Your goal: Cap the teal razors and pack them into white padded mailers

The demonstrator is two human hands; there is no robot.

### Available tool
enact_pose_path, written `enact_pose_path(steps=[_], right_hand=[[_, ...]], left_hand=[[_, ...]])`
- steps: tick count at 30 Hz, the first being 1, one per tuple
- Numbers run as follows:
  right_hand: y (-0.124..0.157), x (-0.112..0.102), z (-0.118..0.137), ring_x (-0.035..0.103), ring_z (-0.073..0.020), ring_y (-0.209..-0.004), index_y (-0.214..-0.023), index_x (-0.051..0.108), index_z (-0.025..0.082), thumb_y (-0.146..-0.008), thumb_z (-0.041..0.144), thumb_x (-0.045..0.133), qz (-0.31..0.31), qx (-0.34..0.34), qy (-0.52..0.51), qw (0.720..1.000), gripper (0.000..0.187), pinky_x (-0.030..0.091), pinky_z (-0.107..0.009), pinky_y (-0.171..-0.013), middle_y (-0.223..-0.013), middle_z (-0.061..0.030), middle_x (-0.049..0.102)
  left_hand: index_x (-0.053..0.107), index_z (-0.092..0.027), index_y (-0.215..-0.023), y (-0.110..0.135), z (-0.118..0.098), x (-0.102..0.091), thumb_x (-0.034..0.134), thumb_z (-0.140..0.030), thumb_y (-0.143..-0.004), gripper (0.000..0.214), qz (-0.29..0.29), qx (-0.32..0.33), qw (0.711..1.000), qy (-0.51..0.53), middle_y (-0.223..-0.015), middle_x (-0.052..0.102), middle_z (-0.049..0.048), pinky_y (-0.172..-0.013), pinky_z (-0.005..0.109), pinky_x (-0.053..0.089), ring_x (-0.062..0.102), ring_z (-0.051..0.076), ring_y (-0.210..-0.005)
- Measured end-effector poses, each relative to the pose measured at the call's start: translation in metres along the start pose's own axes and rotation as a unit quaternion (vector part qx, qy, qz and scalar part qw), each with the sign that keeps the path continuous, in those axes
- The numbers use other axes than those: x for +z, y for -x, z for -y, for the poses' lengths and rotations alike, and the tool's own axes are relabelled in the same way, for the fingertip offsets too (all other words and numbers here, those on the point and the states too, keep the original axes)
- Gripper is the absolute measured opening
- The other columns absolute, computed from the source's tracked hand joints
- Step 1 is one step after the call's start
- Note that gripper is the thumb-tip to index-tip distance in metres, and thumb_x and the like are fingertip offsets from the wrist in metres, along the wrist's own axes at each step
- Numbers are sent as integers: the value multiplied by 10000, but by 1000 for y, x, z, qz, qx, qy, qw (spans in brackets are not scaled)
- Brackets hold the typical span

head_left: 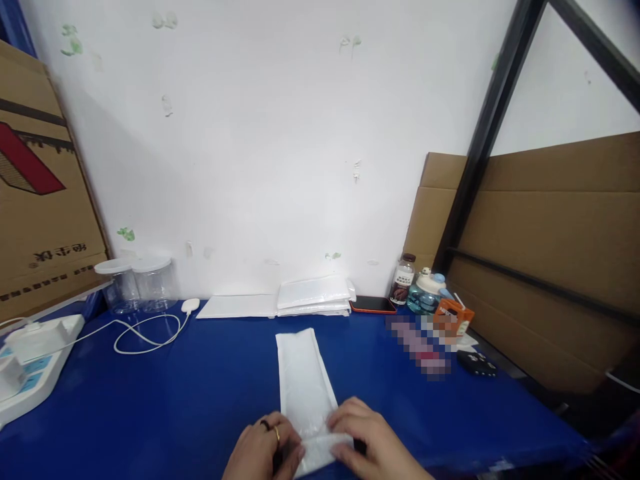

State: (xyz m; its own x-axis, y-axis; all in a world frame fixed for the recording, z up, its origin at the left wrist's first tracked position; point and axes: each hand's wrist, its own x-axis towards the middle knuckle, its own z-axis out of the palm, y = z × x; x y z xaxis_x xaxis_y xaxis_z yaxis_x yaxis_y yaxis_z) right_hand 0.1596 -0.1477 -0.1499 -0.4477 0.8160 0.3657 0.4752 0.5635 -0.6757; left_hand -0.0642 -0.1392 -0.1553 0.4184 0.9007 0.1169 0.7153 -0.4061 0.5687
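A long white padded pouch (303, 380) lies lengthwise on the blue table (200, 393), its near end at the table's front edge. My left hand (263, 450), with rings on two fingers, pinches the left side of that near end. My right hand (367, 440) is closed on the right side of the same end. The near end looks folded or rolled up between the two hands. Both hands are partly cut off by the bottom of the frame.
A stack of white pouches (313, 295) and flat sheets (237, 307) lies by the wall. Two clear jars (140, 283), a white cable (145, 333), a white device (30, 360), a phone (373, 305), bottles (417, 287), an orange carton (453, 317) and cardboard (550, 253) surround the table.
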Motion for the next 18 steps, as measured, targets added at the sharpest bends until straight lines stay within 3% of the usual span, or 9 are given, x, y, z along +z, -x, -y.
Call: enact_pose_path(steps=[3,6,9,12,18], right_hand=[[-3,2,4,554,-199,-947,-1043,585,241,-811,217,556,-73,41,52,995,235,457,-313,-809,-1034,-64,598],[-3,6,5,537,-193,-933,-933,614,244,-822,158,531,-77,-25,142,987,164,443,-308,-793,-960,-44,601],[2,10,5,529,-179,-817,-899,618,228,-848,171,506,-46,-69,211,974,135,417,-305,-733,-805,-31,605],[2,17,3,514,-176,-758,-863,613,215,-818,247,566,-50,-81,258,961,72,382,-290,-669,-763,-28,600],[-15,35,-9,488,-165,-612,-701,560,195,-800,247,550,-118,-165,363,910,112,309,-291,-545,-629,-15,568]], left_hand=[[631,-238,-866,-9,-7,0,489,-266,-807,156,-37,-27,999,-20,-864,624,12,-674,269,424,570,160,-748],[623,-285,-984,-9,-8,1,486,-211,-813,232,-53,47,997,-41,-941,625,14,-768,292,426,562,175,-873],[633,-308,-1013,-5,-6,1,539,-264,-812,226,-25,123,989,-79,-897,642,13,-754,282,438,563,185,-878],[639,-281,-987,-5,-6,3,579,-269,-798,198,-3,148,981,-129,-841,653,13,-708,265,450,578,182,-819],[645,-228,-809,-20,-7,8,452,-185,-858,204,-22,164,954,-251,-741,663,36,-644,272,442,591,180,-711]])
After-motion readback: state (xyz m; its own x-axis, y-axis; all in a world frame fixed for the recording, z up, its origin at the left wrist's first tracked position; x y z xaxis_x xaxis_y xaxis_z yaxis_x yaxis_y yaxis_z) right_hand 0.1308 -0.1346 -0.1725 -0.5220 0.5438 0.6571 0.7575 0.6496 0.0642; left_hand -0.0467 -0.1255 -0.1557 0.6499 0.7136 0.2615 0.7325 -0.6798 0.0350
